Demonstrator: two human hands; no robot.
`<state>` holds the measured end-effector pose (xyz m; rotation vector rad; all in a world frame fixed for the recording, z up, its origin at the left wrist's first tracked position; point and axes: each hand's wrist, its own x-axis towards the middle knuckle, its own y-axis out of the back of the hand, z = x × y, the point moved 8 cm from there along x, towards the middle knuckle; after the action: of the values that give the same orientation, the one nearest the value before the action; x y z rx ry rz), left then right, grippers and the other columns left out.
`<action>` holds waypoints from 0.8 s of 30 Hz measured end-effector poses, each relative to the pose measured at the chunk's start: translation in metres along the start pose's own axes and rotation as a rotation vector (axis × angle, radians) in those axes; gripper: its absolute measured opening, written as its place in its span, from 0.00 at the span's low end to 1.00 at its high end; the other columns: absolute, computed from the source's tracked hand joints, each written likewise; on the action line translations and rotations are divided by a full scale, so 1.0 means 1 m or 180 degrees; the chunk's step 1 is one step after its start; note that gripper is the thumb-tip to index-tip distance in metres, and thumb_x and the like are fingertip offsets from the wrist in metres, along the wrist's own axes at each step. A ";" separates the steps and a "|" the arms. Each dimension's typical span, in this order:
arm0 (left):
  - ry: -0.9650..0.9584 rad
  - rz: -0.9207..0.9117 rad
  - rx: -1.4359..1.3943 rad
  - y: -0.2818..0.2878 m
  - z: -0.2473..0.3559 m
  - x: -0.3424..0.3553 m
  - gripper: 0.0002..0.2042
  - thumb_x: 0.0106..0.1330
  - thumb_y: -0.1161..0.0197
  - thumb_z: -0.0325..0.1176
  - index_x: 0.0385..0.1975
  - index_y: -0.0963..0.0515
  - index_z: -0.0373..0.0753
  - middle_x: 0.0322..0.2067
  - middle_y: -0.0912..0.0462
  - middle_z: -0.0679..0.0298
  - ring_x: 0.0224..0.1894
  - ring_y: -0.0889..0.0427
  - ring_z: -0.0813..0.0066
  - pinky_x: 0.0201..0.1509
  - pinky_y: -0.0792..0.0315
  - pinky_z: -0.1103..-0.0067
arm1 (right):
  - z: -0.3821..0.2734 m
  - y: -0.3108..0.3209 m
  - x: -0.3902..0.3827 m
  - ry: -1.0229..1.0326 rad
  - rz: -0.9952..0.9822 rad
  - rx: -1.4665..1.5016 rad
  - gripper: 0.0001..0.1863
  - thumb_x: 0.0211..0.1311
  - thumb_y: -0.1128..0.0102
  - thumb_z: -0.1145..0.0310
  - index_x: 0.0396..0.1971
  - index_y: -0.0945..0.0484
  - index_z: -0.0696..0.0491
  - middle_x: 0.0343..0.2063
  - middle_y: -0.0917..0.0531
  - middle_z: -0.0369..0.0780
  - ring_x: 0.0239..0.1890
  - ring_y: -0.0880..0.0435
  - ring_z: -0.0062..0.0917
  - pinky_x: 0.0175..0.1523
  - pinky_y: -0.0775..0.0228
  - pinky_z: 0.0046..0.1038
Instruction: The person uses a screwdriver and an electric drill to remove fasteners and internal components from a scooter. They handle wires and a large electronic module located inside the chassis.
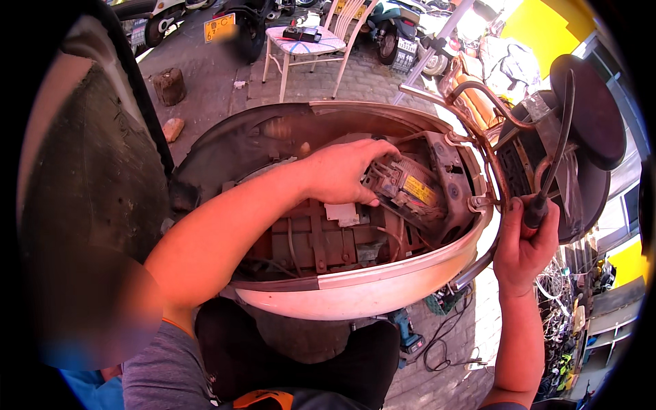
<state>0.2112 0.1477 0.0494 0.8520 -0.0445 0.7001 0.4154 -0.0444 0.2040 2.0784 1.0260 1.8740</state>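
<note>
The open body of a scooter (362, 301) lies in front of me, with wiring and rusty metal parts inside. My left hand (345, 167) reaches into it. Its thumb and fingers are closed around the near end of a dusty, finned controller box (427, 179), which has a yellow label and several wires. Some of those fingertips are hidden. Off to the right, outside the body, my right hand (525, 246) grips a red-and-black handled tool (537, 210). A dark cable (564, 130) runs upward from the tool; its working end cannot be made out.
A rusty tube rack (495, 164) and a dark padded backrest (591, 113) stand at the right. A large dark panel (82, 164) rises at the left. Beyond are a white chair (307, 44) and parked motorbikes. A blue power tool (406, 331) lies below, near cables.
</note>
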 end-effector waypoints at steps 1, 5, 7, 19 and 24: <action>-0.0019 0.0008 -0.0032 0.001 0.000 0.000 0.42 0.57 0.16 0.35 0.73 0.31 0.43 0.72 0.26 0.50 0.75 0.27 0.48 0.79 0.32 0.61 | -0.003 0.001 0.001 0.0041 -0.0007 -0.0098 0.06 0.71 0.32 0.79 0.43 0.20 0.58 0.28 0.21 0.34 0.26 0.26 0.16 0.34 0.35 0.20; 0.0154 -0.0012 0.0025 0.004 0.004 -0.003 0.42 0.56 0.15 0.36 0.71 0.32 0.43 0.71 0.26 0.50 0.74 0.26 0.47 0.77 0.31 0.61 | -0.008 -0.001 0.003 0.0193 -0.0078 -0.0406 0.09 0.66 0.30 0.78 0.43 0.20 0.58 0.27 0.21 0.37 0.25 0.23 0.23 0.34 0.31 0.25; -0.0052 0.0086 -0.0038 0.004 0.002 -0.003 0.42 0.56 0.15 0.38 0.71 0.31 0.41 0.66 0.23 0.50 0.71 0.24 0.48 0.75 0.30 0.61 | -0.010 -0.003 0.003 0.0306 -0.0220 -0.0676 0.12 0.64 0.30 0.76 0.45 0.21 0.59 0.27 0.20 0.38 0.25 0.22 0.26 0.35 0.29 0.27; 0.0932 0.0094 -0.1623 -0.024 -0.035 -0.004 0.32 0.77 0.30 0.54 0.68 0.31 0.37 0.59 0.20 0.49 0.57 0.17 0.60 0.59 0.21 0.66 | -0.034 -0.006 0.016 0.0687 -0.0318 -0.1209 0.19 0.65 0.28 0.66 0.54 0.19 0.53 0.36 0.13 0.40 0.38 0.14 0.41 0.45 0.25 0.40; 0.0965 0.0151 -0.2418 -0.029 -0.025 -0.003 0.30 0.77 0.29 0.44 0.66 0.31 0.30 0.51 0.17 0.58 0.46 0.15 0.71 0.45 0.13 0.71 | -0.023 0.014 0.027 -0.0317 -0.0346 0.0689 0.23 0.67 0.25 0.77 0.61 0.19 0.57 0.49 0.14 0.39 0.52 0.12 0.28 0.59 0.19 0.30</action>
<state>0.2203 0.1506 0.0122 0.0151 -0.0534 0.7722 0.3985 -0.0466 0.2387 2.1557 1.3398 1.6554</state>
